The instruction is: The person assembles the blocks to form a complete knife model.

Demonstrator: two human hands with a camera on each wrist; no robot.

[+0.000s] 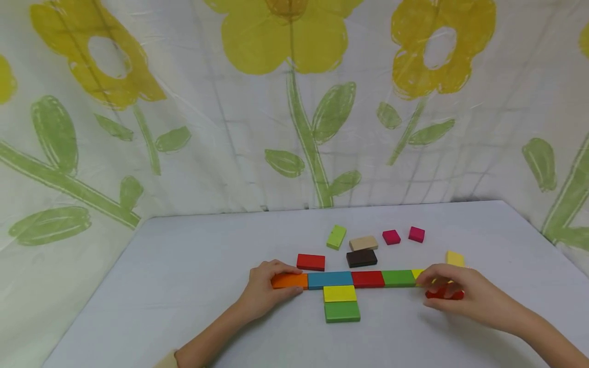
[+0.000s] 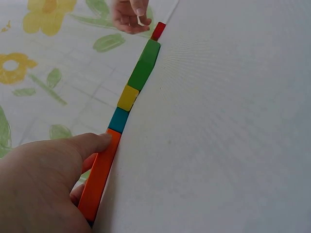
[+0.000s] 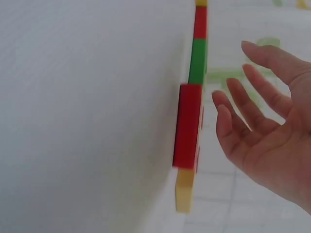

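Observation:
At the left end of a row of flat coloured blocks, my left hand (image 1: 263, 291) grips the orange block (image 1: 291, 281) between thumb and fingers. To its right run a blue block (image 1: 330, 279), a red block (image 1: 368, 279), a green block (image 1: 398, 278) and a partly covered yellow block (image 1: 416, 274). A smaller yellow block (image 1: 339, 293) and a green block (image 1: 342, 311) extend from the blue one towards me. My right hand (image 1: 480, 299) hovers over another red block (image 3: 188, 126) near the right end, fingers loosely bent and holding nothing.
Behind the row lie a red block (image 1: 311, 262), a dark brown block (image 1: 361, 258), a tan block (image 1: 363, 243), a lime block (image 1: 336, 237) and two pink blocks. A pale yellow block (image 1: 455, 258) is beyond my right hand. Flower-patterned cloth (image 1: 207, 168) hangs behind the white table (image 1: 184, 286).

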